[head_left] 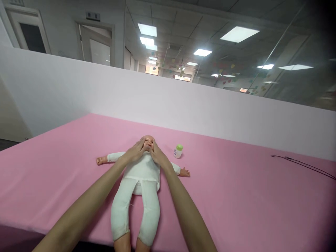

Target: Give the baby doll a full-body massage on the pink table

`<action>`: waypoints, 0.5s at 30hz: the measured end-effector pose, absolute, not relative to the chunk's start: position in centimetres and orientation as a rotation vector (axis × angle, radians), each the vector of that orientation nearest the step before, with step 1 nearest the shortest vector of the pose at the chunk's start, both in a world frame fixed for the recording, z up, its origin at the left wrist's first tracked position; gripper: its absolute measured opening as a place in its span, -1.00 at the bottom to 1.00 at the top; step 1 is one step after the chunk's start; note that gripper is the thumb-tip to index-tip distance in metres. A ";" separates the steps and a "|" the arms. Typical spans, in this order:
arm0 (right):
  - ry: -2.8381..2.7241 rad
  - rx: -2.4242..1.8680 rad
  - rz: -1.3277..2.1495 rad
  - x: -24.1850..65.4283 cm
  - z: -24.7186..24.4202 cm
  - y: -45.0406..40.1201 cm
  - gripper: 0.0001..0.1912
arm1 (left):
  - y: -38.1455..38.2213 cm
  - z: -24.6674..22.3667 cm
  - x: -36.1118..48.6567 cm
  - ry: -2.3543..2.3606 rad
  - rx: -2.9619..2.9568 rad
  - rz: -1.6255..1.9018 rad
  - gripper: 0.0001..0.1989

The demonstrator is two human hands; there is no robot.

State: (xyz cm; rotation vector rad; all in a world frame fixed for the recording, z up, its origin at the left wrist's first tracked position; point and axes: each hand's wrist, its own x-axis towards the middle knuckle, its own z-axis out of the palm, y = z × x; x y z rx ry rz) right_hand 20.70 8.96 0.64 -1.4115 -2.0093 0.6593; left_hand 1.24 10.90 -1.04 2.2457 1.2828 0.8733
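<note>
A baby doll (140, 171) in a white cloth body suit lies on its back, arms and legs spread, with vinyl hands and feet showing. My left hand (135, 151) rests against the left side of the doll's head (147, 140). My right hand (157, 153) presses on its other side, and the fingertips of both hands nearly meet over the face. Much of the face is hidden by my fingers. A small white bottle with a green cap (178, 151) stands just beyond the doll's raised arm, apart from both hands.
A pink-covered table (223, 199) spreads wide on both sides of the doll. A thin black cable (301, 166) lies at its right. A white partition (162, 94) runs along the far edge, with glass, ceiling lights and doors behind it.
</note>
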 end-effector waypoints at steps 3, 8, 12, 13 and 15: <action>-2.015 -1.577 0.630 22.4 -1.3 6.8 -0.12 | 9.2 -3.5 -1.2 1.363 2.270 0.759 -0.26; -2.117 -1.846 0.313 27.2 -2.5 3.9 -0.42 | 8.1 -5.0 -6.3 1.551 2.446 0.659 -0.45; -2.064 -2.008 0.164 29.4 -2.3 2.8 -0.49 | 8.4 -4.2 -9.8 1.719 2.311 0.607 -0.42; -2.042 -2.034 0.140 29.8 -2.2 2.6 -0.50 | 8.4 -3.9 -10.7 1.746 2.263 0.612 -0.40; -2.010 -2.086 0.049 30.5 -2.1 2.5 -0.51 | 8.4 -3.5 -12.5 1.783 2.178 0.605 -0.40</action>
